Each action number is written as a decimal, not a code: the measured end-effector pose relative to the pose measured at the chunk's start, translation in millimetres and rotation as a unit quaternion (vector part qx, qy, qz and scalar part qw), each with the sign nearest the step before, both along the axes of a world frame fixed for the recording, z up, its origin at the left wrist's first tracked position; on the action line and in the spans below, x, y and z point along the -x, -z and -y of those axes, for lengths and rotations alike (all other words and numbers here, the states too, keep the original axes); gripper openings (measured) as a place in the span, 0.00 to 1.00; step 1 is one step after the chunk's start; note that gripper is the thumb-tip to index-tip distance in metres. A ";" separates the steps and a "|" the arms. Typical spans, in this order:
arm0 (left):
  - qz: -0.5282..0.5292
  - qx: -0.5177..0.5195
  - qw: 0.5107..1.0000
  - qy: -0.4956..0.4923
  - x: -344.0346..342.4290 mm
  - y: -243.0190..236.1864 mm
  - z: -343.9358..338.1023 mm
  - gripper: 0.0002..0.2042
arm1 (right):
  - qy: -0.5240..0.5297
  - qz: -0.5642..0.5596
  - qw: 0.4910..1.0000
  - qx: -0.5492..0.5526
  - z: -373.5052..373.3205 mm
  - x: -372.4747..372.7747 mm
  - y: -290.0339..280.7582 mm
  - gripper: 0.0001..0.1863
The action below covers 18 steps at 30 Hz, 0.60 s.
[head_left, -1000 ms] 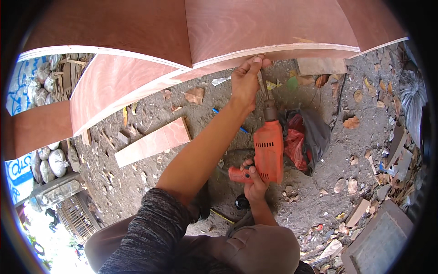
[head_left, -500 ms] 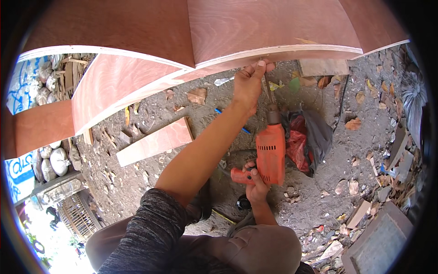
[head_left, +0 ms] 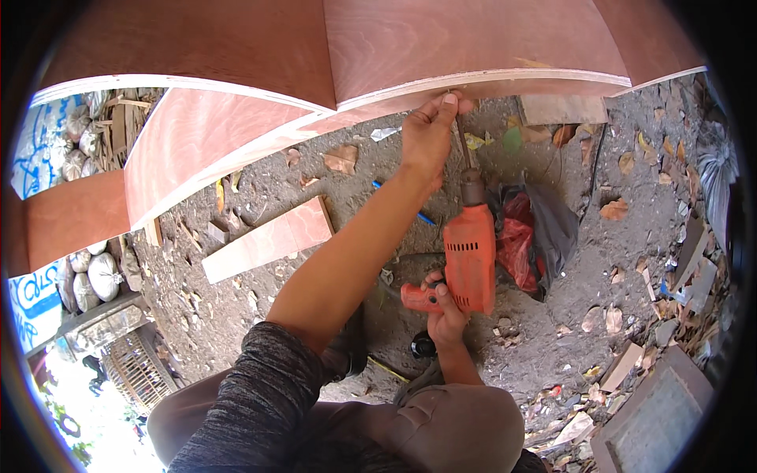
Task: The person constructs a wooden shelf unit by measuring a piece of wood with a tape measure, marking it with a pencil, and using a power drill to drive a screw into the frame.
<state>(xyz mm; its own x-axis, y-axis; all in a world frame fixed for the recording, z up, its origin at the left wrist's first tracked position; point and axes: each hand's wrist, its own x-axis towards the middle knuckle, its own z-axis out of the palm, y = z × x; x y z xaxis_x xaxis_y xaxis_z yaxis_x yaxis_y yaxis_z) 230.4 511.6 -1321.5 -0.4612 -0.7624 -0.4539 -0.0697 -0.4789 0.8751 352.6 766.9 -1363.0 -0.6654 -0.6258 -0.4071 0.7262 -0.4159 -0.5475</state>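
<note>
So the drill (head_left: 471, 264) is out in front of the knees, pointing away from the body, with its long bit (head_left: 464, 146) running up to the lower side of the plywood panel (head_left: 473, 93). Right hand (head_left: 447, 315) has its fingers wrapped around the grip, pretty much closed on it. Left hand (head_left: 428, 134) is way up front, thumb and fingers bunched by the far end of the bit, right at the panel. Can't tell how tightly they're pinched or whether there's a screw in there, because the hand hides the tip. For doing this bit well, I'd keep the drill body in line with the bit so it meets the wood square, get the tip seated before squeezing the trigger, and start slow. Push from behind the motor, not sideways. I'd also get those left fingers clear of anything spinning once the tip bites, since a slip there would hurt. The black bag (head_left: 556, 229) sits just beside the drill and the cord (head_left: 418, 257) runs near the grip, so I'd nudge both clear. Loose plastic and a turning chuck (head_left: 472, 189) don't mix.
</note>
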 end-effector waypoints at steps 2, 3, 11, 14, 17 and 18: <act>0.002 -0.001 1.000 -0.001 0.6 -0.6 0.2 0.17 | 0.001 0.001 1.000 -0.001 0.7 -0.3 0.3 0.24; 0.004 -0.002 1.000 -0.002 0.8 -0.5 0.6 0.17 | 0.002 0.005 1.000 -0.002 1.4 -0.7 -0.1 0.24; 0.169 0.063 0.981 0.072 -40.9 3.4 -21.9 0.26 | -0.013 0.005 0.999 -0.045 3.6 0.9 -11.8 0.25; 0.143 0.073 0.968 0.191 -77.4 -3.4 -45.8 0.31 | -0.019 0.007 0.998 -0.061 5.0 -0.5 -13.6 0.25; 0.152 0.083 0.922 0.345 -93.3 -13.4 -57.3 0.32 | -0.017 -0.002 0.998 -0.058 8.1 -5.8 -13.5 0.24; 0.173 0.093 0.904 0.380 -93.8 -16.1 -61.7 0.32 | -0.007 -0.004 0.999 -0.046 9.3 -7.1 -13.4 0.23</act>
<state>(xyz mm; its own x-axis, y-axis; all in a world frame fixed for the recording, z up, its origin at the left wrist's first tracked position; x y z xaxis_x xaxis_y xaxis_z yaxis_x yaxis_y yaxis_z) 324.2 573.3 -1305.4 -0.7381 -0.3633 -0.5686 -0.6024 -0.0247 0.7978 359.7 757.5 -1349.7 -0.6601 -0.5951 -0.4583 0.7270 -0.3527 -0.5892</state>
